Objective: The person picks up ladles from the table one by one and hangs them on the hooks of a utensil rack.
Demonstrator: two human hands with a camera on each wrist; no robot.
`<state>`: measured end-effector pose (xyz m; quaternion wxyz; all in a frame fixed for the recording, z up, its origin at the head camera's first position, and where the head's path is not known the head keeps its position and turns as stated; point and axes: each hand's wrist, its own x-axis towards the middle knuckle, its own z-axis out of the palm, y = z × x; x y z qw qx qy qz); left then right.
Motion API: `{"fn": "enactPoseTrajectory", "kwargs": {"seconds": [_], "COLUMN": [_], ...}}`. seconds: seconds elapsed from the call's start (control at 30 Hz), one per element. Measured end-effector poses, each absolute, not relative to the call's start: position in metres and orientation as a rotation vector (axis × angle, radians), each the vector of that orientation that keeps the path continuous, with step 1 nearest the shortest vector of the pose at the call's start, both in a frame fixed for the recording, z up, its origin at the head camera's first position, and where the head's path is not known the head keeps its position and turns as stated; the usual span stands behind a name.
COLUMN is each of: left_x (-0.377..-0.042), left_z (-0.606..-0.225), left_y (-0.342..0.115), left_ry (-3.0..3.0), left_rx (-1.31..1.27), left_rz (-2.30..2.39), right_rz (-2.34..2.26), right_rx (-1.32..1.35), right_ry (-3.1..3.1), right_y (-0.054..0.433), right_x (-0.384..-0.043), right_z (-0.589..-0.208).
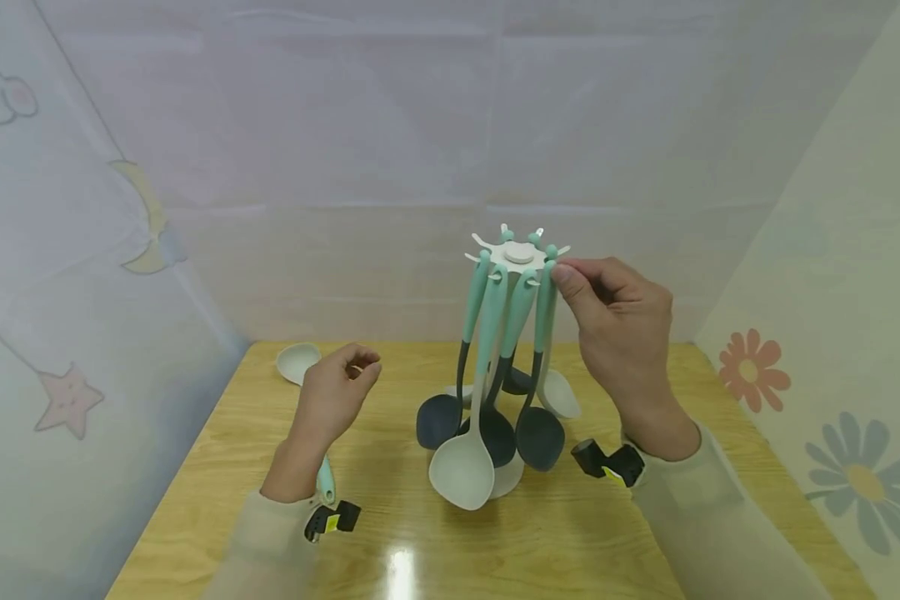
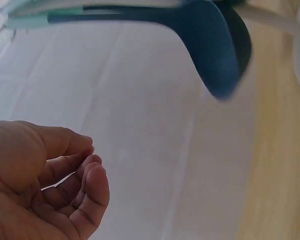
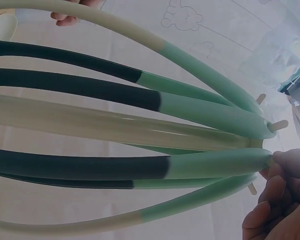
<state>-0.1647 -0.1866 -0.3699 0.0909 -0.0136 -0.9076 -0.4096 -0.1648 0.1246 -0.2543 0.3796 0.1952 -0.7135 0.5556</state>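
Observation:
A white rotating-style utensil rack [image 1: 519, 252] stands upright, with several mint-handled utensils hanging from its hooks. My right hand [image 1: 622, 321] is at the rack's right side, its thumb and finger pinching the top of the mint handle of a dark spoon [image 1: 540, 437]. In the right wrist view, fingertips [image 3: 285, 162] meet that handle's end beside the hook. A white ladle [image 1: 461, 473] hangs at the front. Left of the rack, my left hand [image 1: 337, 392] hovers with loosely curled fingers and nothing in them. Beneath it lies a white spoon-like utensil [image 1: 297, 363], its shaft partly hidden by the hand.
The rack's round white base [image 1: 508, 477] rests on the wooden table [image 1: 390, 467]. More heads hang around it, including a dark one [image 1: 437, 421] at left and a white one [image 1: 560, 393] behind right. Printed cloth walls [image 1: 375, 167] enclose the table's back and sides.

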Motion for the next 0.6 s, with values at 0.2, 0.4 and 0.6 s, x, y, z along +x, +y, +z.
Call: {"fn": "enactPoseTrajectory", "kwargs": {"seconds": [0.2, 0.4, 0.6], "left_x": [-0.165, -0.162, -0.167], "left_z": [-0.395, -0.415, -0.438], "left_y": [-0.222, -0.247, -0.263], "left_ry": [-2.801, -2.99, -3.17], "left_rx": [0.084, 0.204, 0.302], "left_rz": [-1.094, -0.92, -0.781], "right_rz": [1.433, 1.436, 1.435], "right_rx": [0.508, 0.503, 0.505], "right_ry": [-1.809, -1.802, -1.795], "right_y": [0.124, 0.124, 0.123], "right_x": [-0.164, -0.164, -0.165], "right_z": [-0.253, -0.254, -0.254]}}
